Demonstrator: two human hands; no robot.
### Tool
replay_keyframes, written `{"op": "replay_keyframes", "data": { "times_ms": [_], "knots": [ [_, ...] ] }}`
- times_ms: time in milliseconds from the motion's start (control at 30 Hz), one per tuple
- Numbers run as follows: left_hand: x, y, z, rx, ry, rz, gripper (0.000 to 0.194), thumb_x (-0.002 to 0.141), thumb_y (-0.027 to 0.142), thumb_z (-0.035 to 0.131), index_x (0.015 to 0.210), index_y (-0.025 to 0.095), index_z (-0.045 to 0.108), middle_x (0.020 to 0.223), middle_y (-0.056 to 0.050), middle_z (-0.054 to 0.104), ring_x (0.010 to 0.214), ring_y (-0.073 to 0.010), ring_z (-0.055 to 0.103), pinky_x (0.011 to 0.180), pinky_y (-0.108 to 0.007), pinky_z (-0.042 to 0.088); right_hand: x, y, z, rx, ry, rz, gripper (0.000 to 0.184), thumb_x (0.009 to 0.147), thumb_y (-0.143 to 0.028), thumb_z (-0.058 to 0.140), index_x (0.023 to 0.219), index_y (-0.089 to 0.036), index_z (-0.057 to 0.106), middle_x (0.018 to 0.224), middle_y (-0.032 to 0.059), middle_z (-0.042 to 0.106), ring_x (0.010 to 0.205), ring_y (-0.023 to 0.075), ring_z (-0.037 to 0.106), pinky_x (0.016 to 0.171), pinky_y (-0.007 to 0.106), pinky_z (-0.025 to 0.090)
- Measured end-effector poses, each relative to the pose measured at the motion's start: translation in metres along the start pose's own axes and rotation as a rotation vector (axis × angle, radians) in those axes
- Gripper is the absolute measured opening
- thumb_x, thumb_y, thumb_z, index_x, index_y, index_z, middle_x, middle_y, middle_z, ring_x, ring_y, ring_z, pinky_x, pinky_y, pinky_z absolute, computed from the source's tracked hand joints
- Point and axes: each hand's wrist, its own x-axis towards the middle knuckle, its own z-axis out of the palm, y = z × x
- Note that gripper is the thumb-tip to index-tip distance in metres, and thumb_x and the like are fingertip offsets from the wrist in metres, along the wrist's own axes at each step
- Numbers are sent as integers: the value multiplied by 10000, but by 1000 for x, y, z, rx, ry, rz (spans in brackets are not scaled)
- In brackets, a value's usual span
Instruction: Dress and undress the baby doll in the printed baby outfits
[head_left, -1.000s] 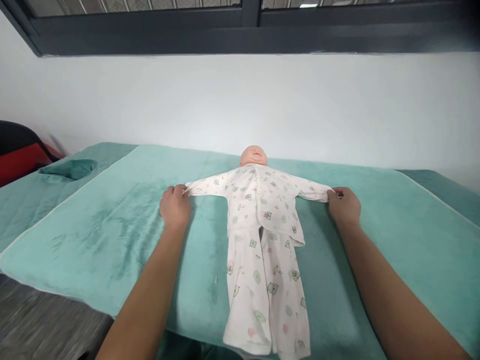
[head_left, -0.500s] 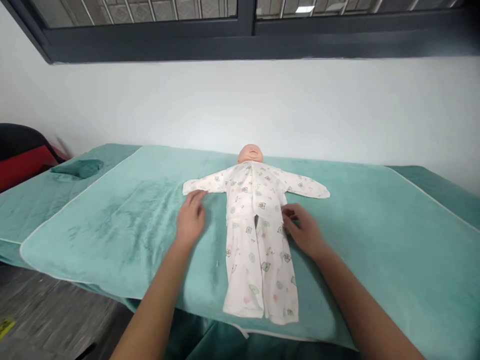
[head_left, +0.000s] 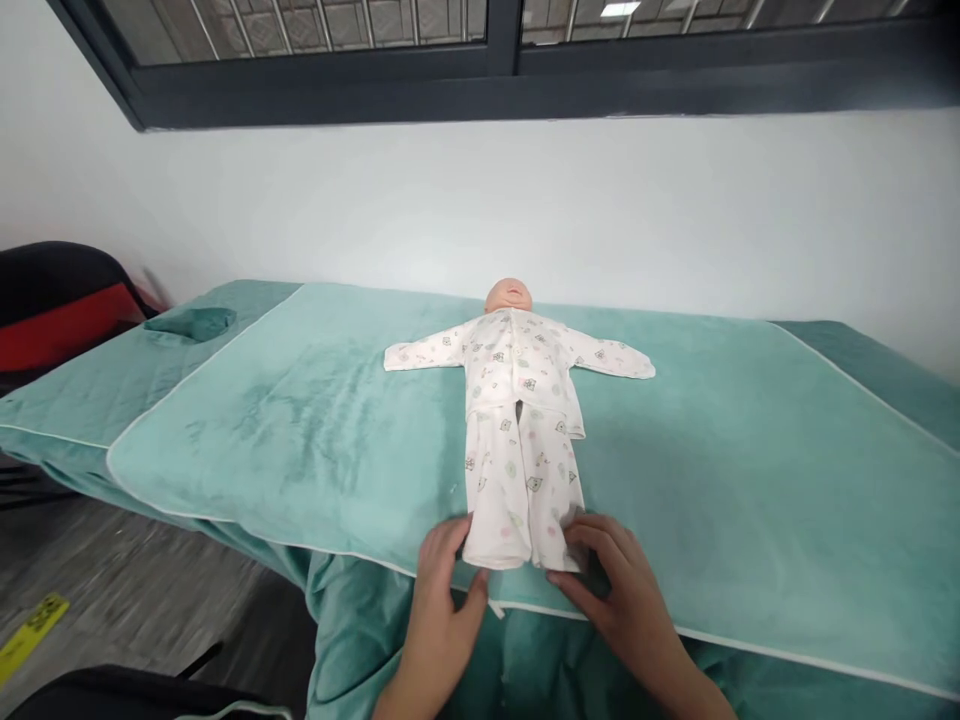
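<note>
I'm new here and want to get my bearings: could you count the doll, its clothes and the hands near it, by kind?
Doll: 1
Printed top: 1
Printed trousers: 1
Hands: 2, the left hand and the right hand
Total: 5

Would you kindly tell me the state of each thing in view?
Doll: lying on its back, dressed
Shirt: sleeves spread wide
Trousers: legs laid straight, side by side
Left hand: at one hem, thumb and fingers parted
Right hand: at the other hem, likewise parted
Blanket: spread out, lightly wrinkled
Window: open or shut, cannot tell
</note>
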Motion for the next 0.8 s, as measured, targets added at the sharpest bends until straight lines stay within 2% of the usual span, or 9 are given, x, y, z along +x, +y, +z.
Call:
{"op": "replay_keyframes", "data": {
  "times_ms": [67, 133, 200, 333, 500, 533, 600, 733, 800],
  "knots": [
    [-11, 6, 9, -14, 50, -41, 431, 870, 283, 625, 1298, 278, 572, 1304, -108, 630, 1215, -275, 594, 1039, -469, 491, 0, -5, 2, -19, -1, -23, 162, 832, -278, 700, 974, -272, 622, 1020, 68, 693, 937, 278, 649, 801, 425, 521],
    [-12, 12, 14, -16, 112, -42, 280, 885, 304, 606, 1163, 274, 629, 1180, -95, 676, 1126, -271, 633, 991, -457, 515, 3, -13, 1, 50, -9, -27, 61, 881, -218, 609, 921, -262, 597, 946, 48, 682, 870, 240, 646, 756, 376, 521],
    [-10, 18, 14, -14, 177, -19, 152, 914, 281, 537, 1019, 281, 647, 1058, -75, 694, 1026, -255, 659, 922, -429, 539, 3, -22, -4, 147, 8, -7, 60, 915, -203, 547, 902, -255, 574, 895, 36, 660, 807, 206, 639, 709, 327, 520],
    [-9, 22, 4, 28, 220, 29, 145, 900, 225, 487, 903, 287, 617, 954, -54, 684, 913, -238, 668, 820, -392, 557, -9, -34, -15, 211, 79, 15, 71, 936, -207, 520, 899, -254, 560, 839, 26, 628, 726, 179, 620, 627, 281, 507],
    [-7, 17, -16, 65, 111, 16, 149, 841, 195, 496, 872, 264, 624, 973, -71, 671, 928, -251, 662, 802, -401, 562, -11, -19, -37, 160, -153, -115, 40, 896, -221, 605, 893, -261, 608, 875, 34, 661, 777, 193, 643, 678, 294, 527],
    [-2, 17, -21, 64, 109, 14, 149, 831, 197, 500, 854, 263, 631, 996, -75, 667, 953, -257, 656, 821, -410, 559, -4, -12, -44, 162, -173, -131, 26, 892, -241, 619, 905, -264, 622, 897, 37, 669, 815, 201, 650, 718, 306, 532],
    [14, 19, -29, 26, 155, 5, 136, 835, 224, 509, 821, 262, 638, 1039, -76, 660, 1001, -259, 640, 881, -423, 544, 20, 3, -56, 187, -99, -82, 58, 913, -304, 599, 937, -264, 634, 944, 47, 680, 879, 210, 653, 786, 327, 529],
    [78, 30, -34, -231, 234, -128, 179, 895, 364, 529, 917, 243, 659, 1175, -69, 661, 1157, -242, 604, 1025, -397, 484, 105, 33, -60, 189, 226, 265, 289, 906, -500, 547, 999, -236, 618, 1039, 87, 691, 945, 247, 651, 821, 375, 518],
    [117, 35, -27, -364, 182, -266, 273, 888, 419, 578, 1071, 231, 651, 1239, -77, 657, 1185, -238, 606, 1020, -377, 492, 151, 45, -50, 120, 226, 402, 359, 877, -564, 544, 984, -228, 610, 1054, 106, 703, 982, 275, 649, 837, 401, 503]
  ]
}}
